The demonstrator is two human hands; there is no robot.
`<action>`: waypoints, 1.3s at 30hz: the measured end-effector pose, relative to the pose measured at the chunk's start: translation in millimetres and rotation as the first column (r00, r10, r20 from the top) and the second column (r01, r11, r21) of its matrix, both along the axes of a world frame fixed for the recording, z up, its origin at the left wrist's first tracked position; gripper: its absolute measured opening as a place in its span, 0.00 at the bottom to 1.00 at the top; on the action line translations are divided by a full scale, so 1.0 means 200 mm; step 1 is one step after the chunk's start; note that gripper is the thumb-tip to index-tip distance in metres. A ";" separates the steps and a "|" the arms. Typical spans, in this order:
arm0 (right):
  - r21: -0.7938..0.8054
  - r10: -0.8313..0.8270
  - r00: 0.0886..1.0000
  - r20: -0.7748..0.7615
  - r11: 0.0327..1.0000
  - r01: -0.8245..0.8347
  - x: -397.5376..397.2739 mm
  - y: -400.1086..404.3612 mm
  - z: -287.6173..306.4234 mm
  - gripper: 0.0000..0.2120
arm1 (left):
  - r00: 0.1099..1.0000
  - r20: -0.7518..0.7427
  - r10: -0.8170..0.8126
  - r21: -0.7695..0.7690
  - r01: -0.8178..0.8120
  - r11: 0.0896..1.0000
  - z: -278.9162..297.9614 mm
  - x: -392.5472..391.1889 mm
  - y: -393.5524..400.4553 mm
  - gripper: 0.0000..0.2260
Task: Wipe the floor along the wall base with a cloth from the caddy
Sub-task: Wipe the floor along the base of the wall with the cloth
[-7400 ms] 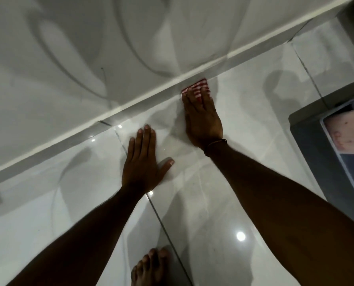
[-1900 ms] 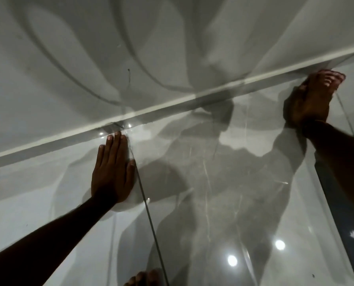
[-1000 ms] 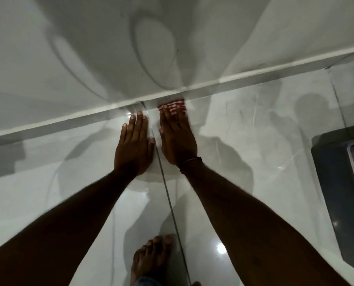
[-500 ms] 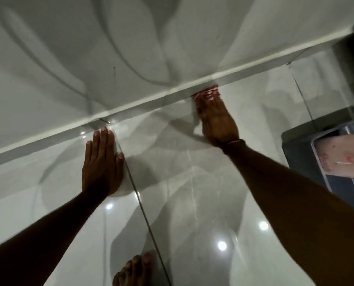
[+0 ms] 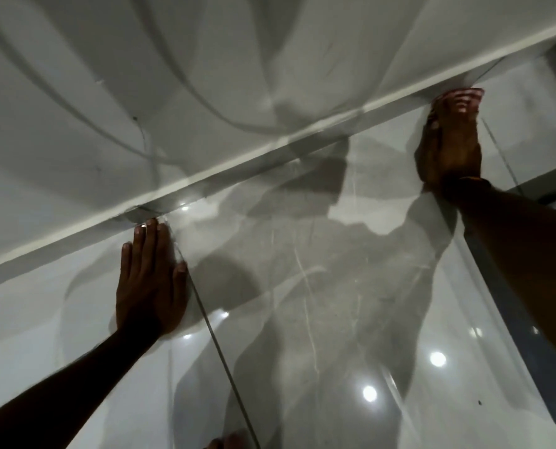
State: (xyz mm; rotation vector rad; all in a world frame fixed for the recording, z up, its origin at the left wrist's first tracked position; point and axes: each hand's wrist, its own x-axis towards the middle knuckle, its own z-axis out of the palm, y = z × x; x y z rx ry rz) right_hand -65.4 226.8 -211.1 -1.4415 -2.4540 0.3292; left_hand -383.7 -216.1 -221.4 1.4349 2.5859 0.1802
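Up by the wall, a striped cloth under a flat hand

Right at the bottom of the wall, on the far right, sits the cloth [image 5: 466, 94]. Only a small bit of it shows. It pokes out past the fingertips and looks red or pink with pale stripes. It is blurry, so its shape is hard to tell. It lies flat on the floor [image 5: 318, 303] and touches the pale strip at the wall base [image 5: 238, 163].

The right hand [image 5: 450, 147] lies on top of the cloth. Its fingers are stretched out straight and close together, pointing at the wall. The palm presses down; the hand is not curled around the cloth. A thin band shows at the wrist.

The left hand [image 5: 150, 283] is well apart from it, over on the left. It is spread flat on the bare floor with nothing under it and nothing in it. Its fingertips almost reach the wall base. A dark line between two tiles runs just beside its thumb.

The floor is made of big shiny grey tiles. Bright round spots of light shine on it, and soft dark shadows of the arms fall across it. The wall [image 5: 205, 76] is pale grey with curved shadows on it. Some toes [image 5: 228, 442] peek in at the bottom edge.
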 end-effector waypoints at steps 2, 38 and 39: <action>0.042 -0.047 0.993 0.106 0.998 0.042 -0.01 0.05 -0.01 0.29 | 1.000 0.004 0.001 -0.003 -0.001 1.000 -0.01 0.00 0.00 0.32; -0.090 0.583 0.807 -0.090 0.802 -0.590 -0.98 -1.42 0.01 0.25 | 0.999 0.041 -0.001 -0.051 0.003 0.999 0.00 -0.02 0.01 0.32; -0.071 0.595 0.799 -0.085 0.796 -0.601 -0.93 -1.35 0.00 0.25 | 0.999 0.044 -0.001 -0.046 0.003 0.999 0.00 -0.02 0.01 0.32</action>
